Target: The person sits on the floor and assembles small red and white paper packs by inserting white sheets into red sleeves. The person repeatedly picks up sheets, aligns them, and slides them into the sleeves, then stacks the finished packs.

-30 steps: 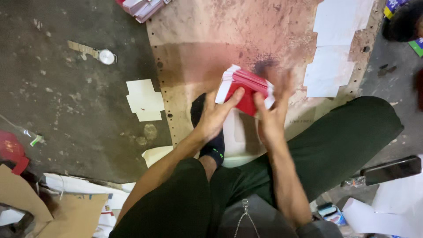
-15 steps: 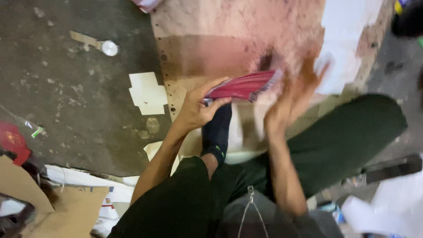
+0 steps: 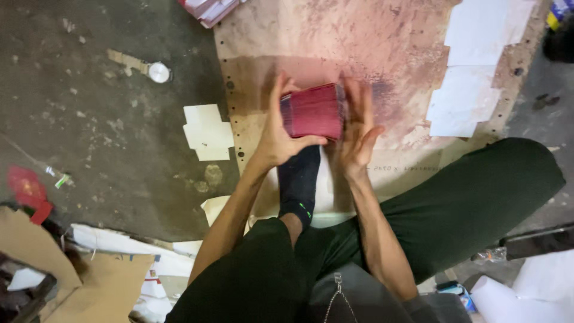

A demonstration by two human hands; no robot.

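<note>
Red paper sleeves, a thick stack [image 3: 312,111], sat pressed between the left hand [image 3: 280,139] and right hand [image 3: 357,133], both clamped flat against its ends. It looked light, floppy and slippery, best squeezed from both ends.

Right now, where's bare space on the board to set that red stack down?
Free: the stained board above the red stack, between the pink bundle at its top edge and the white sheets on the right. Crowded: near the body, where left hand, right hand and socked foot sit.
</note>
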